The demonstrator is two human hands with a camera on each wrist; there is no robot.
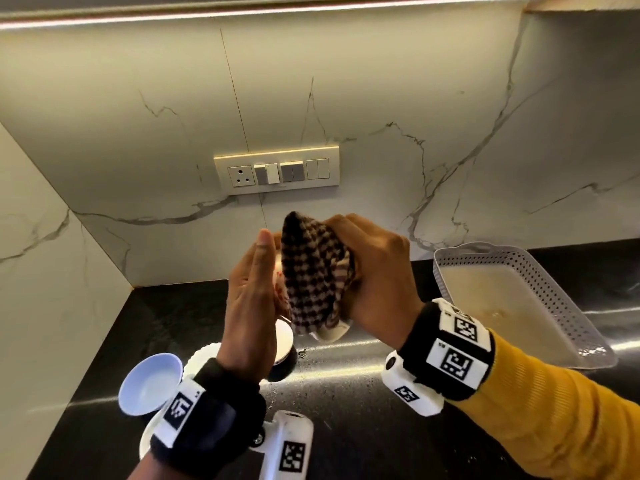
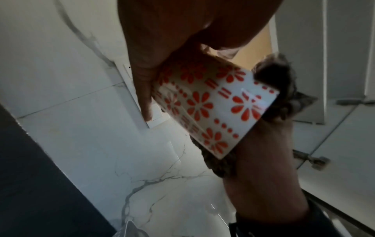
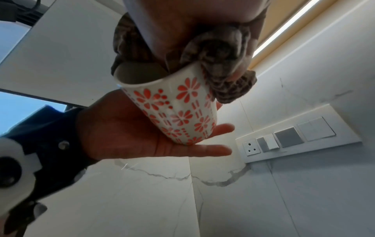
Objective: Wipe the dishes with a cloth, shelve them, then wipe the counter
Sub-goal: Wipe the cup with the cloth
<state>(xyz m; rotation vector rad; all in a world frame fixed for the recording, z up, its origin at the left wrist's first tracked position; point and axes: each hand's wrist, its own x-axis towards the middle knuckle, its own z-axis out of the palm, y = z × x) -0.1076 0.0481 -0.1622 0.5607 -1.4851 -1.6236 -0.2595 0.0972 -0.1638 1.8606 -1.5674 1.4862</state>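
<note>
- On the left of the black counter (image 1: 346, 427) we see a small white bowl (image 1: 150, 382) tilted on a white scalloped plate (image 1: 201, 356). We judge these to be dishes waiting for the cloth, or staged for shelving; we cannot tell which.
- Our left hand (image 1: 254, 289) is flat, fingers straight. In the right wrist view the base of the floral mug (image 3: 178, 112) rests against its palm. We judge the flat palm serves as a backstop, so the mug can be turned while being wiped.
- The mug, white with orange-red flowers, is held in the air above the counter, between both hands, tilted with its mouth toward the right hand.
- Our right hand (image 1: 374, 271) is curled around the brown checked cloth (image 1: 311, 271) and pushes a wad of it into the mug's mouth, with more cloth draped over the rim. We judge this to be the inside-wipe step.
- On the right, a white perforated tray (image 1: 561, 289) stands near the wall, its floor bare but stained.
- The counter is glossy and shows scattered water specks, so we judge the final wipe not yet done.
- The backsplash is white veined marble carrying a switch panel (image 1: 277, 173); a light strip runs under the cabinet above. No shelf is visible in the head view.
</note>
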